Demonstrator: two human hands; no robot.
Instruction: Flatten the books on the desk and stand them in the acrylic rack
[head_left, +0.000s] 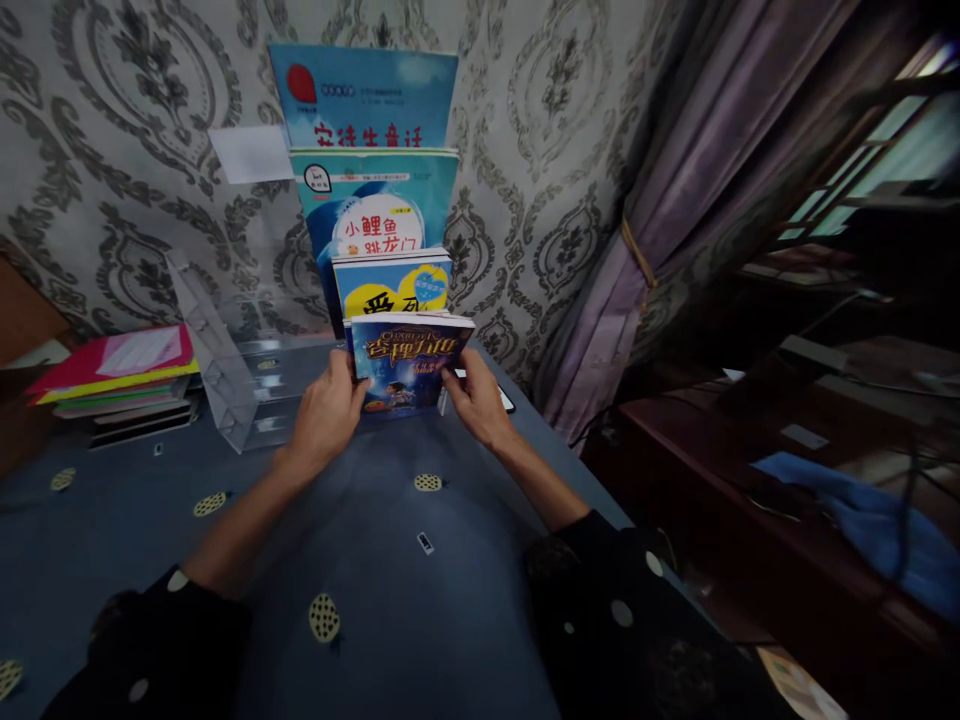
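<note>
A dark blue paperback book (401,372) stands upright at the front of a stepped row of books. My left hand (330,405) grips its left edge, thumb on the cover. On the right edge, my right hand (478,400) is closed in the same way. Just behind rises a blue and yellow book (360,283), then a teal book (319,215), and tallest at the back a blue book (375,80) with red lettering. A clear plastic stepped rack (214,365) extends to the left of the books; its part behind them is hidden.
Left of the rack lies a stack of books and folders (124,375), pink and yellow on top. A phone (508,402) shows partly behind my right hand. The blue patterned tablecloth (375,600) meets a papered wall. A tied curtain (600,300) and dark cabinet (697,480) stand right.
</note>
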